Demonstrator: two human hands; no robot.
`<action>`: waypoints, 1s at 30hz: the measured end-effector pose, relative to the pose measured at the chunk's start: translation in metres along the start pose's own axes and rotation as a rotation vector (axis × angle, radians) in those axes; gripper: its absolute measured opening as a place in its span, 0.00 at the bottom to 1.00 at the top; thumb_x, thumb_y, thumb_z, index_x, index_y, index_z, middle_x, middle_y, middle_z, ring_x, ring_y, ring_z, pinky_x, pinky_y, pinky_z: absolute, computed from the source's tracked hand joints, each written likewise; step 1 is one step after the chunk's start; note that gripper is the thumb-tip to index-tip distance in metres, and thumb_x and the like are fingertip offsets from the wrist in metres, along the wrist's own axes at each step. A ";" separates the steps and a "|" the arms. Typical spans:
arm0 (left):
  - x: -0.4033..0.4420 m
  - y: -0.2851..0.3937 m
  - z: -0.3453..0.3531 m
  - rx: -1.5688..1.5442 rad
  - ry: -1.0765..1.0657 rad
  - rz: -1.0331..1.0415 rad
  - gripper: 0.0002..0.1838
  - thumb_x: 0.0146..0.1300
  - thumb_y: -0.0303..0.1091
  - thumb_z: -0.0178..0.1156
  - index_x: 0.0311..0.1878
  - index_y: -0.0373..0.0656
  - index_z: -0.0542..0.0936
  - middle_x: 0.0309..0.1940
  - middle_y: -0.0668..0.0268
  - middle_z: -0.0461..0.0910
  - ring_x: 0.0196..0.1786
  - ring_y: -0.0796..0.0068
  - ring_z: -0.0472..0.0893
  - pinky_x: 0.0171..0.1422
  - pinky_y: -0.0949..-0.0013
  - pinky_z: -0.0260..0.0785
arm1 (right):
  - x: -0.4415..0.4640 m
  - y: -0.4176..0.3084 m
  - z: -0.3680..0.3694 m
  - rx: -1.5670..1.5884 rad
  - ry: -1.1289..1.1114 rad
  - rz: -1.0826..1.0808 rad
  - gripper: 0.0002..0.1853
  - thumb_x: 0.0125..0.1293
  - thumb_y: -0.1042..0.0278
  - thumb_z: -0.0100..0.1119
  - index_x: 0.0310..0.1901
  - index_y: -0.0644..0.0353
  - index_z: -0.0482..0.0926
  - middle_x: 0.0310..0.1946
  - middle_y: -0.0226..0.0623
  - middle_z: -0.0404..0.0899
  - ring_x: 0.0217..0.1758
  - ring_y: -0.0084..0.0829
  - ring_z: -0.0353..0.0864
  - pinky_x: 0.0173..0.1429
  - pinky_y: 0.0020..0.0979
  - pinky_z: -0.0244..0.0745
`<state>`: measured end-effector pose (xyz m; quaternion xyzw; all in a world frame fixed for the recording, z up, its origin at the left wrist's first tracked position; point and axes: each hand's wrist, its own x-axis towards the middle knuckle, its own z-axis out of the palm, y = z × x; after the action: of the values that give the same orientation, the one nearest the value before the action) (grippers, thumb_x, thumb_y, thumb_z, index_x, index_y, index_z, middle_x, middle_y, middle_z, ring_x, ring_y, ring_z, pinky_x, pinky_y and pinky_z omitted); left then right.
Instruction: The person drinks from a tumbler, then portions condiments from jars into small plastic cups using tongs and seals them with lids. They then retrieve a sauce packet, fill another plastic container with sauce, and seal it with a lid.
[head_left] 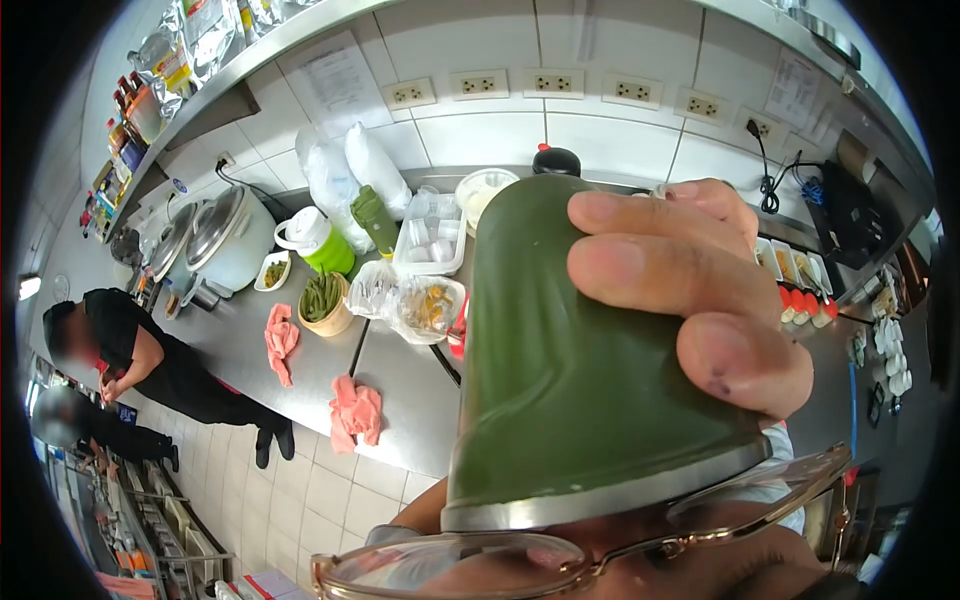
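Note:
My right hand (pixel 690 280) grips a dark green tumbler (pixel 560 380) with a bare metal rim. Its fingers wrap round the tumbler's side from the right. The tumbler is tipped up close to my face, base raised and rim down by my glasses (pixel 480 565). What is inside it is hidden, and it blocks much of the counter behind. My left hand does not show.
On the steel counter (pixel 410 420) are pink cloths (pixel 355 410), a basket of green pods (pixel 322 300), a plastic tray (pixel 430 240), a green-and-white jug (pixel 318 240) and large pots (pixel 230 235). A person in black (pixel 170 360) stands at left; another is behind.

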<state>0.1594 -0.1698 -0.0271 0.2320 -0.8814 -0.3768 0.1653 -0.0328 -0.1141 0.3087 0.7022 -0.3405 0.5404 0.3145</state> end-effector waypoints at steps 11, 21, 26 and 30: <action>0.024 -0.003 -0.007 0.298 -0.212 0.064 0.19 0.50 0.46 0.66 0.37 0.40 0.80 0.29 0.47 0.79 0.34 0.41 0.79 0.40 0.47 0.70 | -0.013 0.011 0.001 0.143 -0.040 0.110 0.18 0.71 0.59 0.55 0.58 0.52 0.66 0.46 0.47 0.84 0.47 0.46 0.85 0.56 0.44 0.66; -0.009 -0.036 -0.008 0.327 -0.167 -0.035 0.12 0.63 0.40 0.64 0.40 0.41 0.79 0.32 0.50 0.81 0.36 0.49 0.81 0.43 0.54 0.75 | -0.131 0.039 0.022 0.369 -0.325 0.833 0.53 0.39 0.57 0.83 0.67 0.66 0.63 0.60 0.47 0.74 0.61 0.44 0.76 0.70 0.43 0.63; -0.006 -0.018 -0.027 0.168 0.407 0.143 0.12 0.64 0.40 0.63 0.32 0.43 0.74 0.23 0.55 0.80 0.29 0.52 0.82 0.36 0.53 0.74 | -0.260 0.081 0.095 0.354 -0.184 1.192 0.53 0.42 0.66 0.84 0.68 0.66 0.59 0.62 0.45 0.72 0.68 0.36 0.70 0.74 0.38 0.63; -0.006 -0.031 -0.022 0.289 -0.153 -0.024 0.10 0.57 0.26 0.68 0.32 0.44 0.73 0.16 0.63 0.69 0.22 0.56 0.71 0.28 0.57 0.64 | -0.317 0.108 0.139 0.294 -0.062 1.252 0.54 0.42 0.65 0.84 0.68 0.66 0.56 0.63 0.47 0.71 0.69 0.38 0.69 0.74 0.38 0.62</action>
<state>0.1832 -0.1985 -0.0357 0.2345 -0.9336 -0.2646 0.0579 -0.1042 -0.2444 -0.0224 0.4215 -0.6172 0.6422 -0.1702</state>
